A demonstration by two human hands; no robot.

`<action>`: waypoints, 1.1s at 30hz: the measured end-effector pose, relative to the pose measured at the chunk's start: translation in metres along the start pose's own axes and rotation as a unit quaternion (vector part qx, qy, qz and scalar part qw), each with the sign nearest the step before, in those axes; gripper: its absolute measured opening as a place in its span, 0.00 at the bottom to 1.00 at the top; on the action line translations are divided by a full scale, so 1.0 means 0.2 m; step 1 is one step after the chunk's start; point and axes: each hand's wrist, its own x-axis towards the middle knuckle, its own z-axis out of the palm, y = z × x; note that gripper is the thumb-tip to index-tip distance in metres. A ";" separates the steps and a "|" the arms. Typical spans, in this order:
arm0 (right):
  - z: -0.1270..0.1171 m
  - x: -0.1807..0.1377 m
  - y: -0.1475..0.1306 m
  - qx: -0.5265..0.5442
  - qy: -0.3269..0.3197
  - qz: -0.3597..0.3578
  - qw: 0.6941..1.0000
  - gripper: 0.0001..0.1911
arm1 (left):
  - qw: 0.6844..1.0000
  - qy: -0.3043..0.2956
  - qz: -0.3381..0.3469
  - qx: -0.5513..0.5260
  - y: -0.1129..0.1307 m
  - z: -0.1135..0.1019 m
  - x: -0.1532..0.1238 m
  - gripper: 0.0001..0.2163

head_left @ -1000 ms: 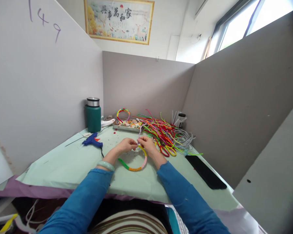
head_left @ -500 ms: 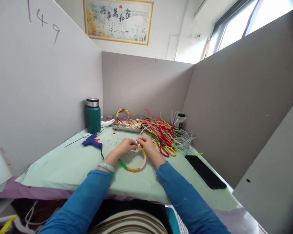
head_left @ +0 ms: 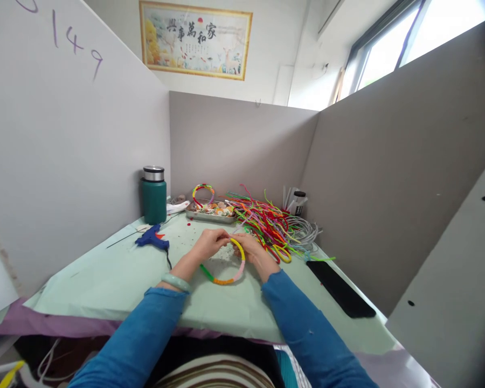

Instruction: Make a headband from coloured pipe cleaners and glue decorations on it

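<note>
Between my hands is a hoop (head_left: 224,282) wrapped in bands of green, orange, pink and yellow fuzzy pipe cleaner. My left hand (head_left: 210,243) is closed, its thumb and fingers pinching at the top of the hoop, where the yellow band ends. My right hand (head_left: 253,250) grips the yellow part from the right, with some fingers behind it. A thin lilac pipe cleaner (head_left: 240,227) sticks up from beside the fingertips; which fingers press on it is hidden. The hoop's upper left stretch lies behind my left hand.
A blue glue gun (head_left: 152,237) lies left, near a green flask (head_left: 154,200). At the back stand a metal tray (head_left: 210,216) of small pieces and a finished-looking colourful hoop (head_left: 203,187). Right are heaped pipe cleaners (head_left: 267,221), grey wire coils (head_left: 307,230) and a black flat object (head_left: 341,289).
My right hand has turned and shifted slightly right and down, now gripping around the yellow part. The lilac pipe cleaner shows less above the fingers. The hoop has moved slightly right.
</note>
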 end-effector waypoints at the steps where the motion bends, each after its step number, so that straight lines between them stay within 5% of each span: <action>1: 0.00 0.00 0.00 0.009 -0.012 0.013 1.000 0.08 | 1.000 0.010 0.003 -0.005 0.00 0.00 0.00 0.08; 8: 0.01 -0.01 0.00 0.047 -0.066 0.084 0.993 0.07 | 0.999 0.042 0.032 0.009 -0.01 0.01 0.01 0.08; 13: 0.01 0.02 0.01 -0.029 0.090 -0.075 0.993 0.14 | 0.994 0.087 -0.065 0.031 -0.06 0.00 0.03 0.09; 17: -0.01 0.01 -0.01 -0.218 0.248 -0.300 0.895 0.13 | 0.984 0.104 -0.140 0.038 -0.08 -0.01 0.03 0.09; 21: 0.04 -0.06 -0.01 -0.433 0.208 -0.420 0.770 0.10 | 0.982 0.090 -0.162 0.027 -0.08 -0.01 0.04 0.10; 25: 0.11 -0.10 0.01 -0.573 0.181 -0.420 0.680 0.08 | 0.986 0.077 -0.151 -0.006 -0.10 0.00 0.04 0.10; 28: 0.13 -0.10 0.02 -0.604 0.191 -0.404 0.660 0.08 | 0.985 0.068 -0.152 -0.046 -0.11 0.01 0.04 0.10; 33: 0.12 -0.09 0.03 -0.599 0.190 -0.389 0.673 0.08 | 0.975 0.039 -0.171 -0.136 -0.09 0.01 0.04 0.11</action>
